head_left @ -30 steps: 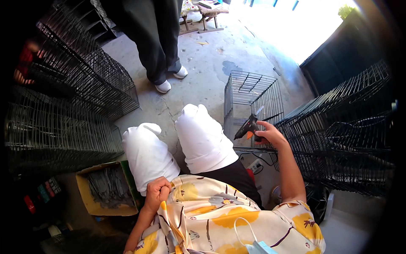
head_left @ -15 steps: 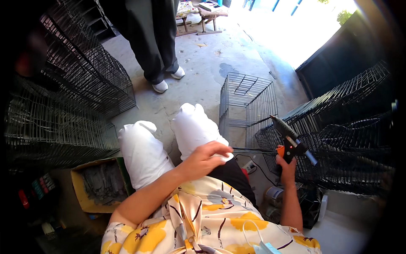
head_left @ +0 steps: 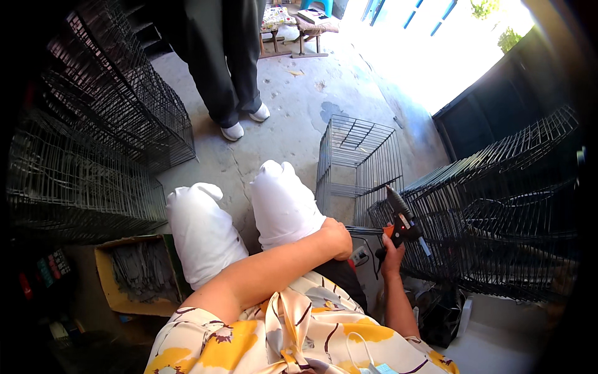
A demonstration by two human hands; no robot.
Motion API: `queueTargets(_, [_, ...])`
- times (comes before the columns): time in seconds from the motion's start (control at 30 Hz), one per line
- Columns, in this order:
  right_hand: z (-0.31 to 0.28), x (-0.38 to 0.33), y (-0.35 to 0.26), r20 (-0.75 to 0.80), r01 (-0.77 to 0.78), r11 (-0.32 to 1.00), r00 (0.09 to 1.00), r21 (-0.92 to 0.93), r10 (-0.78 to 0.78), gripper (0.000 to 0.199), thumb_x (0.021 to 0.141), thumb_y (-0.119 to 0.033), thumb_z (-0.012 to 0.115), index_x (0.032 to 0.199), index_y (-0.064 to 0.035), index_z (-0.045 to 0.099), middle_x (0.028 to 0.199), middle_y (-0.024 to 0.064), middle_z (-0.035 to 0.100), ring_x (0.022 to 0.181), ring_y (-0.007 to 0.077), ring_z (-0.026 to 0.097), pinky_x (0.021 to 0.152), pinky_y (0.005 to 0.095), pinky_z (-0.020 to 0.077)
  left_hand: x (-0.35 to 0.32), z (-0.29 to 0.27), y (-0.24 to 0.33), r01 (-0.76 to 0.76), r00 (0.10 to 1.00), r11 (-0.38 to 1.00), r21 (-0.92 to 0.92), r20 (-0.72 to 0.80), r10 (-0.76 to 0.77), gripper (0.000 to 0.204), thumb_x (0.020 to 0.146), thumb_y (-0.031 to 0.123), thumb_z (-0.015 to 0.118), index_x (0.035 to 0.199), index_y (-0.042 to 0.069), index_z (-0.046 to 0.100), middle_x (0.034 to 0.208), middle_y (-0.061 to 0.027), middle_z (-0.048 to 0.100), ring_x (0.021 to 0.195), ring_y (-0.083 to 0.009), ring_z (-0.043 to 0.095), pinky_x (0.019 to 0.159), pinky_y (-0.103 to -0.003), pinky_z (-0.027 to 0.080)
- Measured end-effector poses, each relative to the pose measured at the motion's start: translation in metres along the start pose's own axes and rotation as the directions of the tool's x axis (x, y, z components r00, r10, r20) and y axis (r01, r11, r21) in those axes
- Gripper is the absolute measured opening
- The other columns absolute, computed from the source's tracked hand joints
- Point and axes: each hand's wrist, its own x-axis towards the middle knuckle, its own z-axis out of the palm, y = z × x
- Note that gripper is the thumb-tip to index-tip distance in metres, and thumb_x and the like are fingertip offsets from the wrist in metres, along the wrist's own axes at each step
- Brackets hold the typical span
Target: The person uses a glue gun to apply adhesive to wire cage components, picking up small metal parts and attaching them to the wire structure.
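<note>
My right hand [head_left: 392,257] is wrapped round the handle of a black hot glue gun [head_left: 405,232] with an orange trigger. Its nozzle points up and away, and a pale glue stick pokes out of its rear. My left hand [head_left: 338,239] is curled beside my right knee, its fingertips hidden underneath. From it, several thin black wire rods [head_left: 366,230] run right toward the glue gun. Whether the fingers grip those rods, I cannot make out. White cloth covers [head_left: 288,202] are over both knees.
A black wire cage [head_left: 360,156] stands ahead on the concrete floor. Wire panels are stacked at right [head_left: 492,206] and left [head_left: 81,174]. A cardboard box [head_left: 112,283] of grey pieces sits at my left. Another person [head_left: 227,68] stands ahead; stools [head_left: 314,28] are behind.
My left hand has moved right and curled downward from a spread-finger pose. My right hand has brought the glue gun left and slightly lower. The view has shifted a little.
</note>
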Motion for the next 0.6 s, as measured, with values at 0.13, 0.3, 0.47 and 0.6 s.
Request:
queueTargets(0.13, [0.016, 0.012, 0.000, -0.043, 0.043, 0.996, 0.998, 0.073, -0.040, 0.045, 0.087, -0.006, 0.065, 0.130, 0.0017, 0.057, 0.121, 0.0061, 0.063, 0.108, 0.0162, 0.059, 0.095, 0.0287, 0.0437, 0.008, -0.007, -0.009, -0.026, 0.999, 1.000, 0.007, 0.028, 0.025, 0.048, 0.090, 0.028, 0.054, 0.133, 0.008, 0.059, 0.137, -0.0077, 0.057, 0.124, -0.0248, 0.057, 0.095, -0.037, 0.047])
queueTargets(0.3, [0.011, 0.021, 0.012, -0.063, 0.061, 0.996, 0.996, 0.072, -0.056, 0.039, 0.086, -0.006, 0.066, 0.124, 0.0007, 0.060, 0.113, 0.0026, 0.064, 0.100, 0.0130, 0.060, 0.090, 0.0280, 0.0442, 0.008, -0.011, -0.001, 0.062, 0.998, 0.998, -0.014, 0.013, -0.062, 0.048, 0.086, 0.027, 0.060, 0.131, 0.011, 0.061, 0.135, -0.0058, 0.059, 0.123, -0.0231, 0.058, 0.093, -0.037, 0.049])
queueTargets(0.47, [0.009, 0.027, 0.018, -0.051, 0.109, 0.994, 0.993, 0.009, -0.108, 0.036, 0.085, -0.009, 0.067, 0.119, -0.0005, 0.062, 0.108, 0.0013, 0.064, 0.095, 0.0112, 0.059, 0.086, 0.0266, 0.0443, 0.017, -0.012, -0.003, 0.038, 0.999, 0.998, -0.051, 0.030, -0.036, 0.046, 0.082, 0.027, 0.066, 0.125, 0.011, 0.066, 0.129, -0.0072, 0.063, 0.118, -0.0233, 0.062, 0.091, -0.038, 0.050])
queueTargets(0.6, [0.016, 0.043, 0.013, -0.021, 0.126, 0.992, 0.992, -0.004, -0.126, 0.036, 0.085, -0.010, 0.067, 0.120, -0.0006, 0.062, 0.109, 0.0014, 0.063, 0.098, 0.0120, 0.059, 0.089, 0.0271, 0.0435, 0.023, -0.014, -0.002, 0.145, 0.989, 0.985, -0.092, -0.012, -0.147, 0.044, 0.079, 0.027, 0.071, 0.121, 0.011, 0.068, 0.132, -0.0094, 0.060, 0.120, -0.0246, 0.060, 0.092, -0.038, 0.050])
